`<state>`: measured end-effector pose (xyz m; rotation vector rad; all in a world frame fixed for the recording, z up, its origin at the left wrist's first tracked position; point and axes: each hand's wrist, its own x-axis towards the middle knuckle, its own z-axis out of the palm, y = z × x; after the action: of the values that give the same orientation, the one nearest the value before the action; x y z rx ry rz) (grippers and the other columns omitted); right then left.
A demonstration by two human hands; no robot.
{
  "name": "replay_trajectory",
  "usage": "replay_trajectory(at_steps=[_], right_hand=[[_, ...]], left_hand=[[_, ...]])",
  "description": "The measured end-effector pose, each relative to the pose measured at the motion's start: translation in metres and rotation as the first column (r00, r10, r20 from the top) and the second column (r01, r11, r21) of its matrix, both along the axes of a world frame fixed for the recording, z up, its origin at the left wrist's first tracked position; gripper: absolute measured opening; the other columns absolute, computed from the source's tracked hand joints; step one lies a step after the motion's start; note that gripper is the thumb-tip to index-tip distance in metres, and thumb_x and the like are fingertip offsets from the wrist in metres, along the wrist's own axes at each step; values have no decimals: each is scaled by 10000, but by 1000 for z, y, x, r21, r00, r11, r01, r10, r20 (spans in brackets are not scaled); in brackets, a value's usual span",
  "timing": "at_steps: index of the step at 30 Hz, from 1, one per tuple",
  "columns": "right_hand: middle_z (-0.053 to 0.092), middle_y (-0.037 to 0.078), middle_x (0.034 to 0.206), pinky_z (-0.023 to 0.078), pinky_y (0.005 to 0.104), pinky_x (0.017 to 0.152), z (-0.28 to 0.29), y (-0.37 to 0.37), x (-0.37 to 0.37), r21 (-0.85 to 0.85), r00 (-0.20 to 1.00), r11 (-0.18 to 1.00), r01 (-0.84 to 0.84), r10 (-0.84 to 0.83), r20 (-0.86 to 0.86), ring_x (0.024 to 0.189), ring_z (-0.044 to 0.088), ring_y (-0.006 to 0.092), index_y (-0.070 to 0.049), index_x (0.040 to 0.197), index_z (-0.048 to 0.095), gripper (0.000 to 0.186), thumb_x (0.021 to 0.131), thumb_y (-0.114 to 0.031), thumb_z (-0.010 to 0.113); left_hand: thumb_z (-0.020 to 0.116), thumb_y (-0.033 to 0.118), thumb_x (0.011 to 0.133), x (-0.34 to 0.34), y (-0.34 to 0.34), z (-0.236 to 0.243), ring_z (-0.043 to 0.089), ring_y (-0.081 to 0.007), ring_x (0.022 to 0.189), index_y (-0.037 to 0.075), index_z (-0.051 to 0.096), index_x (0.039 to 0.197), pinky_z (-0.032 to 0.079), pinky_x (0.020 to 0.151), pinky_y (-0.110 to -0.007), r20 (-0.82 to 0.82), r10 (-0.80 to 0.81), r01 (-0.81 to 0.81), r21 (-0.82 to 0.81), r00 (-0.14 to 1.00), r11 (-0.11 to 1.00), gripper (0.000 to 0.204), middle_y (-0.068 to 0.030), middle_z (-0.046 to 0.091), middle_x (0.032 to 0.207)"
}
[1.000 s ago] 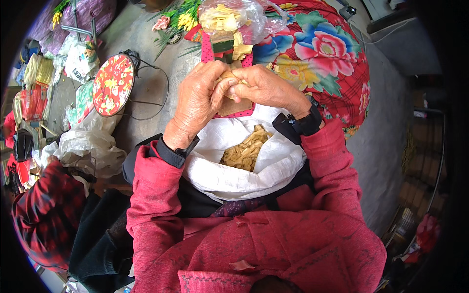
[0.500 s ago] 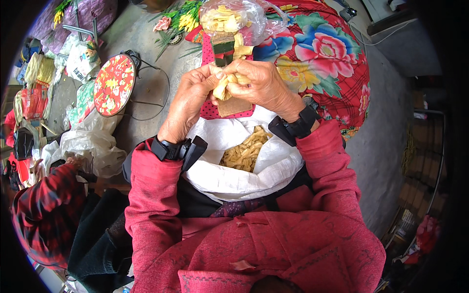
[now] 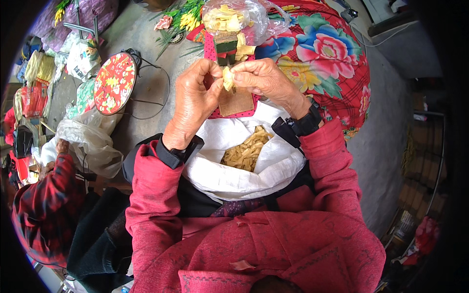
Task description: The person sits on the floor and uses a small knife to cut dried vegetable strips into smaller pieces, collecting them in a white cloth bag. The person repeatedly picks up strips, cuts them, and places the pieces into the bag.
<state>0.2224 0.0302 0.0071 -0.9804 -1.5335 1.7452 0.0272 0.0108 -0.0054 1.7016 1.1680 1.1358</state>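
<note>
Both hands, the left hand (image 3: 195,100) and the right hand (image 3: 264,78), pinched one small pale yellow paper piece (image 3: 227,78) between their fingertips. They were above an open white bag (image 3: 273,168) full of yellow pieces.

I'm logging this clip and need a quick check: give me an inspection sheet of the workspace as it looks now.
Surface: grey concrete floor; floral cloth.
Job's things: small pale yellow piece over a brown card; white sack of pale yellow pieces on the lap.
Clutter: clear bag, round floral lid, crumpled plastic bag.
Hands: left hand and right hand pinch the piece.
Cables: black cable on the floor.
Surroundings: another person's plaid sleeve, left.
</note>
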Motion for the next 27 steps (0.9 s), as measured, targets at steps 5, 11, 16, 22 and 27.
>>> replay_trajectory(at_steps=[5, 11, 16, 22, 27], right_hand=[[489, -82, 675, 338, 203, 522, -2, -2, -4, 71, 994, 991, 110, -110, 0, 614, 413, 11, -23, 888, 683, 297, 954, -297, 588], [451, -71, 685, 382, 234, 567, -7, -2, -16, 176, 976, 960, 218, -211, -56, 662, 403, 29, -12, 813, 583, 316, 968, -288, 573], [456, -56, 670, 377, 253, 546, -12, 15, -1, 243, 935, 907, 344, -356, 6, 646, 393, 43, -16, 814, 568, 325, 965, -304, 583], [579, 138, 693, 441, 358, 602, -22, 15, -1, 467, 875, 829, 309, -440, 201, 622, 516, 222, 32, 872, 562, 323, 962, -278, 557], [614, 234, 742, 470, 451, 643, -23, 2, -16, 502, 815, 838, 215, -437, 380, 758, 606, 435, 23, 870, 551, 341, 950, -308, 532]], left_hand=[[655, 62, 844, -4, -5, 6, 458, -38, 574, 11, 573, 762, 374, 499, -216, 118, -61, 90, -259, 991, 962, 127, 52, 504, 630], [634, 181, 924, 3, -13, 21, 382, -25, 487, 41, 553, 749, 269, 432, -200, 336, -147, 288, -422, 930, 859, 239, 67, 484, 599], [597, 194, 939, 2, -20, 33, 368, -24, 458, 33, 543, 765, 253, 422, -196, 627, -214, 549, -406, 749, 731, 243, 26, 505, 632], [704, 145, 854, 3, -5, 25, 498, -63, 588, 31, 594, 912, 427, 547, -195, 344, -144, 225, -208, 928, 952, 169, -12, 598, 799], [777, 51, 757, 6, -9, 12, 528, -57, 680, 24, 604, 941, 467, 640, -224, 56, -231, 233, -32, 971, 972, 254, 44, 596, 800]])
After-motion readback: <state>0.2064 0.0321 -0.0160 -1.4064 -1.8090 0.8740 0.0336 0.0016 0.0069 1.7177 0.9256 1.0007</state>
